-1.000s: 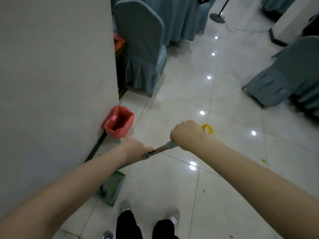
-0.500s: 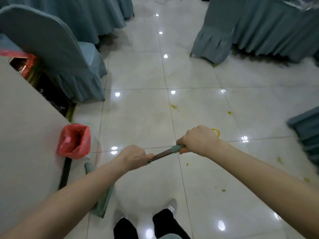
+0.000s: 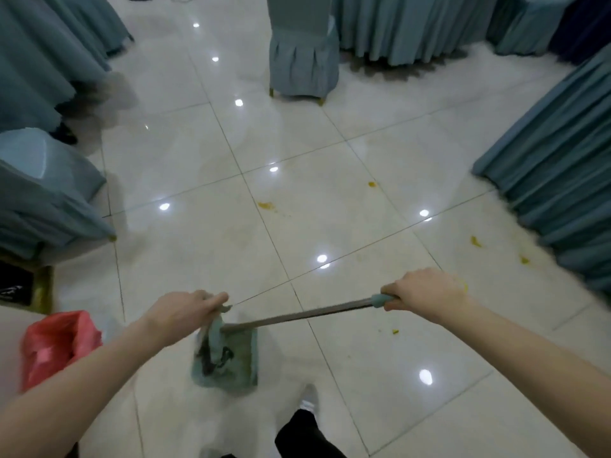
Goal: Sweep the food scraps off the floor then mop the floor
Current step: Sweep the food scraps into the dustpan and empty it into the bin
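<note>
I hold a flat mop with a metal handle (image 3: 297, 315) and a green pad (image 3: 236, 358) that rests on the glossy tiled floor (image 3: 205, 160) by my feet. My right hand (image 3: 426, 290) is closed on the teal grip at the handle's end. My left hand (image 3: 185, 307) pinches a loose fold of the mop cloth (image 3: 215, 335) near the head. Yellow food scraps lie on the tiles: one in the middle (image 3: 265, 205), one farther right (image 3: 372, 184), two near the right table skirt (image 3: 475, 241), a small one below my right hand (image 3: 394, 331).
A bin with a red bag (image 3: 56, 345) stands at lower left beside a pale wall corner. Teal-covered chairs stand at left (image 3: 39, 190) and top centre (image 3: 302, 57). Teal table skirts hang at right (image 3: 562, 166) and top left (image 3: 43, 51). My shoe (image 3: 307, 399) is beside the pad.
The view has swung to the right, away from the wall. My left hand slid off the handle down to the mop cloth, and the mop head moved in front of my feet.
</note>
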`<control>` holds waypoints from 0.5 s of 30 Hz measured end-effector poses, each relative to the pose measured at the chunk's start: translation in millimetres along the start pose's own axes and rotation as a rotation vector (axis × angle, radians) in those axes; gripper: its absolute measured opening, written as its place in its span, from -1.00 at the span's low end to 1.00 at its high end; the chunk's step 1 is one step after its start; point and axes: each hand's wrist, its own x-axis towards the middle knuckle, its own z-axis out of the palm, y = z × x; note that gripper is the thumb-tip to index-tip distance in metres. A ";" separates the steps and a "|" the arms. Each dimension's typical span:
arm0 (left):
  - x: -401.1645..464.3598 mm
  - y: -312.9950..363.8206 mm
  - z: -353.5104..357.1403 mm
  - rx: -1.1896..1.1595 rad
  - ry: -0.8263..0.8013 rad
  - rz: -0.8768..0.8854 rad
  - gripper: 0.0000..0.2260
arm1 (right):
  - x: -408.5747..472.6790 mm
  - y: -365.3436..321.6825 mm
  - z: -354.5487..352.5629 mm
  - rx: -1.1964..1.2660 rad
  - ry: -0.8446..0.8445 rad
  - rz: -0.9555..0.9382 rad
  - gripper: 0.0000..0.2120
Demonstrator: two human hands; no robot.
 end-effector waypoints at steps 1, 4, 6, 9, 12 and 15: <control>-2.0 -10.3 4.6 -0.046 0.037 -0.083 -0.64 | -1.3 10.6 12.5 0.039 -0.005 0.045 -0.66; 10.7 -4.4 7.5 -0.181 0.164 -0.154 -0.72 | 12.1 23.2 31.8 0.095 0.015 0.160 -0.69; 25.5 9.8 2.7 -0.195 0.195 -0.132 -0.78 | 25.8 26.3 44.5 0.142 0.003 0.232 -0.70; 42.0 22.3 -7.6 -0.214 0.201 -0.111 -0.76 | 43.5 18.1 77.0 0.222 0.006 0.302 -0.76; 54.6 28.6 -13.7 -0.208 0.192 -0.114 -0.76 | 59.1 -4.7 103.6 0.401 -0.134 0.342 -0.74; 64.1 25.8 -16.4 -0.232 0.255 -0.082 -0.76 | 64.1 -24.6 127.8 1.031 -0.434 0.481 -0.69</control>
